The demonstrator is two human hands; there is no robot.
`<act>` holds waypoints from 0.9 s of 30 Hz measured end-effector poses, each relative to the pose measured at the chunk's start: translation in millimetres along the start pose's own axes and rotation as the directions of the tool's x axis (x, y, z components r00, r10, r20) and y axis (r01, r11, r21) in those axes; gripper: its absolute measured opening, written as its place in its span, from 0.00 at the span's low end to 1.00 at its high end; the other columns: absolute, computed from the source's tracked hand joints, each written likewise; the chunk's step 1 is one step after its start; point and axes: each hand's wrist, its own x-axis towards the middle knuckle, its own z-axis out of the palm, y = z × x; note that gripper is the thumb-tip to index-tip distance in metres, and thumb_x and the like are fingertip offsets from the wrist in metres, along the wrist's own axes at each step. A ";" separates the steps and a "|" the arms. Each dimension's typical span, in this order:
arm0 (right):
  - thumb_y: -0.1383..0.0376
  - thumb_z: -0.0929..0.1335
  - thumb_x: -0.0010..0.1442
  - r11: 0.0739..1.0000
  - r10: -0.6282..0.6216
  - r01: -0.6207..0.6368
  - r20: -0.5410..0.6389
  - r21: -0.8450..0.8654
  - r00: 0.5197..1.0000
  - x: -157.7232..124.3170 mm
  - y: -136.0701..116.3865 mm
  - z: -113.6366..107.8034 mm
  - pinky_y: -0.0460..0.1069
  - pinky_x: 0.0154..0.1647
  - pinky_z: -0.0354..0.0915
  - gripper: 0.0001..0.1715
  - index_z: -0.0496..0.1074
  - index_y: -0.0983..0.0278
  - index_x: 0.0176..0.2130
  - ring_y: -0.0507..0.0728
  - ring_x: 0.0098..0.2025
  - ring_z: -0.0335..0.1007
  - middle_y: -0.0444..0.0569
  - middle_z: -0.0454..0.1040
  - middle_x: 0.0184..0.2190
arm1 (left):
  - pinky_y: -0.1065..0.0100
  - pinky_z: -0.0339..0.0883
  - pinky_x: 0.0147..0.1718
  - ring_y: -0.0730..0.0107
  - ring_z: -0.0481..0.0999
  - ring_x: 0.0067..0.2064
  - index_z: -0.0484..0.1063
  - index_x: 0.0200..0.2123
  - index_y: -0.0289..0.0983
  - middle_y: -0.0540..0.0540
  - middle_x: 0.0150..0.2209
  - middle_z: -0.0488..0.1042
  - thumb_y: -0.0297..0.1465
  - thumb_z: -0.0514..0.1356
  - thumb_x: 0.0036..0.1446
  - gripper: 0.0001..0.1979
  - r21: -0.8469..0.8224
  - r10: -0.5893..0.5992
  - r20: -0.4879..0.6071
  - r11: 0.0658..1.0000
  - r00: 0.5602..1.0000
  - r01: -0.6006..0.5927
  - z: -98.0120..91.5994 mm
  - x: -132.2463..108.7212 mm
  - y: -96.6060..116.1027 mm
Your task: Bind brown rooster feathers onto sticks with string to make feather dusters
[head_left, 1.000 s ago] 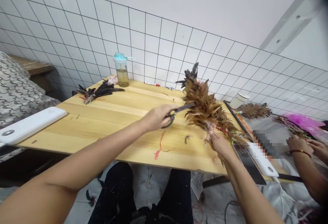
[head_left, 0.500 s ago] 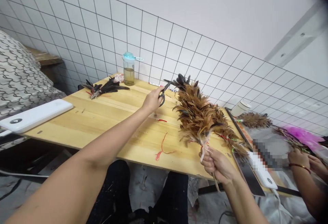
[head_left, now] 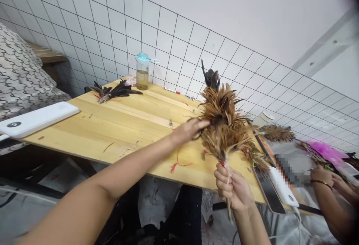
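My right hand [head_left: 233, 187] is closed round the thin stick of a brown feather duster [head_left: 224, 120], holding it upright over the front edge of the wooden table [head_left: 120, 123]. My left hand [head_left: 188, 130] grips dark scissors [head_left: 209, 122] whose blades reach into the duster's feathers at mid height. A red thread [head_left: 177, 164] lies on the table just below the duster.
A bunch of dark feathers [head_left: 113, 91] and a lidded jar of yellowish liquid [head_left: 142, 71] stand at the table's far side by the tiled wall. A white flat device [head_left: 36, 119] lies at the left edge. Another person's hands [head_left: 327, 176] work at the right beside more dusters [head_left: 276, 133].
My left hand brought the scissors back from the far side of the table into the feathers. My right hand tilted the duster from leaning over the table to upright.
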 end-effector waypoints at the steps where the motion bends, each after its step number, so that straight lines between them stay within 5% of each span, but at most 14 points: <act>1: 0.62 0.66 0.64 1.000 0.004 -0.004 0.023 0.028 1.000 -1.3 3.9 1.0 0.36 0.13 0.38 0.25 0.47 0.61 0.26 0.43 0.18 0.30 0.34 0.46 0.21 | 0.67 0.70 0.47 0.67 0.74 0.46 0.61 0.63 0.40 0.42 0.46 0.72 0.24 0.50 0.63 0.25 -0.020 -0.129 -0.125 0.992 0.984 0.127 -5.1 11.8 -13.9; 3: 0.64 0.66 0.65 0.997 -0.004 0.000 0.047 0.073 0.999 -3.9 8.7 0.4 0.36 0.13 0.38 0.24 0.47 0.61 0.26 0.43 0.18 0.31 0.34 0.47 0.21 | 0.62 0.66 0.55 0.65 0.72 0.52 0.60 0.62 0.39 0.40 0.51 0.72 0.21 0.50 0.60 0.27 -0.065 -0.327 -0.381 0.942 0.865 0.328 -17.3 27.6 -35.2; 5: 0.66 0.66 0.65 0.994 -0.026 0.020 0.050 0.108 0.998 -6.0 9.2 -3.0 0.36 0.12 0.37 0.24 0.47 0.61 0.26 0.43 0.17 0.32 0.34 0.47 0.21 | 0.60 0.63 0.59 0.64 0.70 0.56 0.58 0.63 0.38 0.39 0.55 0.69 0.21 0.51 0.59 0.28 -0.091 -0.376 -0.478 0.920 0.793 0.381 -26.2 27.3 -40.0; 7: 0.68 0.66 0.64 0.991 -0.047 0.042 0.041 0.130 0.998 -7.3 6.9 -7.1 0.37 0.12 0.36 0.24 0.47 0.61 0.25 0.43 0.17 0.32 0.34 0.47 0.20 | 0.62 0.65 0.58 0.64 0.70 0.56 0.56 0.63 0.38 0.39 0.56 0.69 0.22 0.52 0.59 0.29 -0.083 -0.302 -0.430 0.951 0.851 0.297 -26.3 11.2 -25.3; 10: 0.69 0.65 0.65 0.984 -0.090 0.080 0.056 0.159 0.994 -6.6 3.5 -8.4 0.36 0.12 0.36 0.22 0.47 0.62 0.25 0.43 0.17 0.32 0.34 0.46 0.20 | 0.67 0.70 0.48 0.67 0.73 0.47 0.58 0.63 0.40 0.42 0.46 0.72 0.24 0.53 0.61 0.28 -0.099 -0.020 -0.202 0.995 0.979 0.000 -10.9 -24.2 18.3; 12: 0.69 0.63 0.66 0.975 -0.134 0.111 0.110 0.195 0.985 -3.9 4.9 -3.7 0.36 0.12 0.36 0.21 0.48 0.62 0.25 0.42 0.16 0.32 0.34 0.46 0.20 | 0.72 0.70 0.40 0.71 0.73 0.39 0.62 0.61 0.45 0.47 0.38 0.72 0.26 0.54 0.63 0.24 -0.145 0.239 -0.042 0.959 0.970 -0.243 2.9 -38.3 44.1; 14: 0.68 0.62 0.67 0.960 -0.181 0.133 0.185 0.248 0.966 -0.5 10.6 4.9 0.35 0.12 0.37 0.20 0.49 0.62 0.25 0.42 0.16 0.32 0.34 0.46 0.20 | 0.73 0.69 0.39 0.72 0.73 0.38 0.65 0.59 0.48 0.48 0.38 0.72 0.27 0.54 0.64 0.21 -0.213 0.342 0.040 0.921 0.939 -0.327 13.4 -35.7 54.5; 16: 0.69 0.60 0.68 0.945 -0.209 0.128 0.257 0.300 0.943 2.0 19.6 14.7 0.35 0.11 0.37 0.20 0.49 0.62 0.25 0.41 0.16 0.32 0.34 0.47 0.20 | 0.70 0.70 0.44 0.70 0.74 0.44 0.63 0.61 0.45 0.46 0.44 0.73 0.26 0.52 0.64 0.23 -0.241 0.229 0.003 0.945 0.973 -0.221 17.4 -18.1 46.6; 18: 0.71 0.59 0.68 0.938 -0.215 0.109 0.306 0.330 0.927 2.0 28.8 22.4 0.35 0.11 0.37 0.20 0.49 0.62 0.25 0.41 0.15 0.31 0.34 0.48 0.20 | 0.66 0.68 0.51 0.66 0.73 0.50 0.58 0.64 0.37 0.40 0.50 0.71 0.23 0.51 0.62 0.26 -0.235 -0.041 -0.142 0.972 0.989 0.007 14.6 5.0 27.2; 21: 0.71 0.58 0.68 0.934 -0.223 0.111 0.311 0.339 0.924 -3.3 34.9 26.2 0.35 0.10 0.37 0.20 0.49 0.62 0.25 0.40 0.14 0.31 0.34 0.48 0.20 | 0.64 0.64 0.57 0.64 0.70 0.57 0.56 0.64 0.34 0.37 0.57 0.68 0.21 0.50 0.59 0.29 -0.236 -0.365 -0.305 0.924 0.880 0.301 1.8 24.2 3.2; 23: 0.70 0.59 0.68 0.929 -0.253 0.154 0.272 0.337 0.928 -9.3 31.5 24.2 0.35 0.10 0.36 0.20 0.50 0.62 0.25 0.40 0.14 0.32 0.34 0.48 0.20 | 0.64 0.64 0.57 0.63 0.70 0.57 0.58 0.63 0.35 0.38 0.57 0.69 0.21 0.51 0.58 0.28 -0.195 -0.399 -0.208 0.912 0.893 0.362 -8.3 18.5 3.0; 25: 0.70 0.60 0.68 0.924 -0.287 0.211 0.212 0.321 0.934 -15.6 24.2 21.1 0.35 0.10 0.37 0.21 0.50 0.62 0.24 0.41 0.14 0.32 0.34 0.48 0.20 | 0.64 0.68 0.50 0.61 0.74 0.52 0.63 0.61 0.37 0.39 0.52 0.74 0.22 0.52 0.57 0.27 -0.102 -0.352 0.072 0.928 0.933 0.358 -18.0 2.4 15.8; 27: 0.70 0.61 0.67 0.926 -0.302 0.254 0.146 0.278 0.942 -20.2 16.7 18.7 0.35 0.10 0.37 0.21 0.50 0.62 0.24 0.41 0.15 0.32 0.34 0.47 0.19 | 0.65 0.70 0.40 0.60 0.78 0.43 0.69 0.57 0.42 0.42 0.43 0.78 0.23 0.54 0.55 0.26 -0.017 -0.255 0.420 0.957 0.871 0.288 -27.2 -14.4 36.3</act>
